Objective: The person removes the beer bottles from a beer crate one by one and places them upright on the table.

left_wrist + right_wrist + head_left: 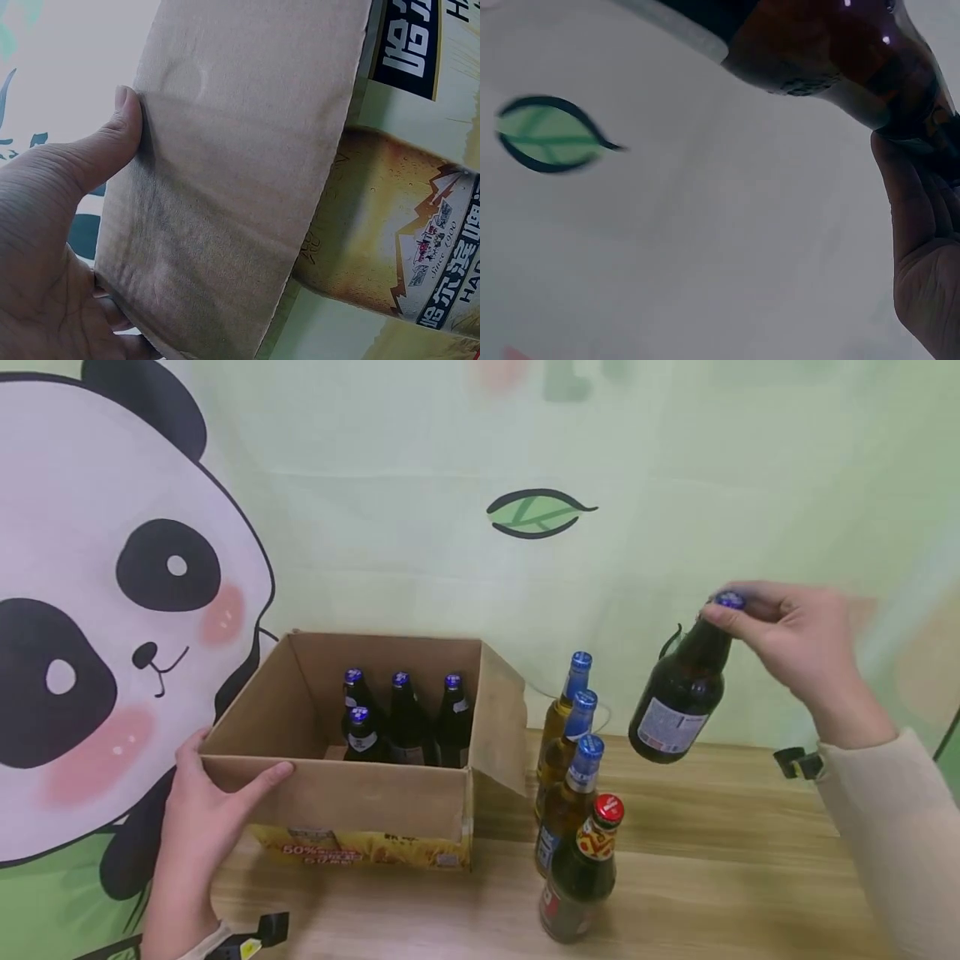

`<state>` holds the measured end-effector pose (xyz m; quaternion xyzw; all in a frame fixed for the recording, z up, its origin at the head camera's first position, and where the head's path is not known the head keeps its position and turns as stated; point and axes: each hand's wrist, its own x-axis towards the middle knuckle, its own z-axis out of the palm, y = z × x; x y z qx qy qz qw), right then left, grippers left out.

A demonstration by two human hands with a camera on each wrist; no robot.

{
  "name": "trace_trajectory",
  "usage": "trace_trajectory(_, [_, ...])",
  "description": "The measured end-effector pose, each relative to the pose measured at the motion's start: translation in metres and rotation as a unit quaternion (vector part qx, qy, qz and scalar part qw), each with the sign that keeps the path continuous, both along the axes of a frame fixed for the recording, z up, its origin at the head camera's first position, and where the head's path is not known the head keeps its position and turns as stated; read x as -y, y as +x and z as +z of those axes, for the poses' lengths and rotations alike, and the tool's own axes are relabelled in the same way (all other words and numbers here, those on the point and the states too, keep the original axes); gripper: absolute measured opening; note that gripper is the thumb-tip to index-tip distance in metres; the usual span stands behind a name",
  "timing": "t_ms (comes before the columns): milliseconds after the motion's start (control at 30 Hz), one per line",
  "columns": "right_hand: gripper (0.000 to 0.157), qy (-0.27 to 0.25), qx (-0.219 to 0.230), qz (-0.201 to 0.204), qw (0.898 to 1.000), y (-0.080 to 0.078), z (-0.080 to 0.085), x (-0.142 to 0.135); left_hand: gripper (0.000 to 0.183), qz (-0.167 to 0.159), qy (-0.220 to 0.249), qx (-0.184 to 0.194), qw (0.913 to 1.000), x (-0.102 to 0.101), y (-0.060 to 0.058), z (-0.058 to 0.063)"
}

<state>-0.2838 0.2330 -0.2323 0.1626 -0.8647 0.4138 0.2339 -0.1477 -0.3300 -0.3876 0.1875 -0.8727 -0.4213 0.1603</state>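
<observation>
My right hand [795, 639] grips a dark brown beer bottle [678, 693] by its neck, just under the blue cap. The bottle hangs tilted above the table, its base toward the left; in the right wrist view its dark glass [802, 45] crosses the top. My left hand [213, 814] holds the near left corner of an open cardboard box [337, 789], thumb over the rim of the front flap. The left wrist view shows that thumb against the brown flap [232, 165]. Inside the box stand several dark bottles [405, 718] with blue caps.
To the right of the box, three amber bottles with blue caps [573, 785] stand in a row on the wooden table [712, 877]. A red-capped bottle [581, 877] is in front of them. The box's side flap [501, 727] sticks out toward the row. A panda-printed cloth [375, 527] hangs behind.
</observation>
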Motion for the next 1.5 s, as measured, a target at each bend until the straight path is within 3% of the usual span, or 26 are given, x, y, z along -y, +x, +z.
trace_trajectory(133, [0.037, 0.058, -0.004, -0.033, 0.998, -0.011, -0.052, 0.002, 0.123, -0.002, 0.002, 0.002, 1.0000, -0.001, 0.000, 0.000])
trace_trajectory(267, [0.042, 0.072, 0.010, -0.035, 0.997, -0.022, -0.093, 0.009, 0.123, -0.001, 0.006, 0.005, 1.0000, 0.000, 0.001, 0.000])
trace_trajectory(433, [0.040, 0.065, 0.024, -0.032, 0.997, -0.034, -0.132, 0.015, 0.123, -0.001, 0.008, 0.006, 0.9999, 0.001, 0.001, -0.002])
trace_trajectory(567, [0.032, 0.055, 0.012, -0.026, 0.998, -0.042, -0.154, 0.020, 0.123, 0.000, 0.009, 0.007, 0.9999, 0.001, 0.002, -0.003])
trace_trajectory(900, [0.023, 0.025, 0.021, -0.019, 0.999, -0.052, -0.179, 0.031, 0.123, 0.001, 0.005, 0.005, 1.0000, -0.001, 0.002, -0.002])
trace_trajectory(1267, [0.024, 0.042, 0.034, -0.026, 0.998, -0.057, -0.194, 0.035, 0.123, 0.000, 0.008, 0.008, 0.9999, -0.001, 0.001, -0.001])
trace_trajectory(1500, [0.034, 0.032, 0.046, -0.026, 0.998, -0.058, -0.198, 0.040, 0.122, 0.001, 0.006, 0.004, 1.0000, 0.000, 0.001, 0.000])
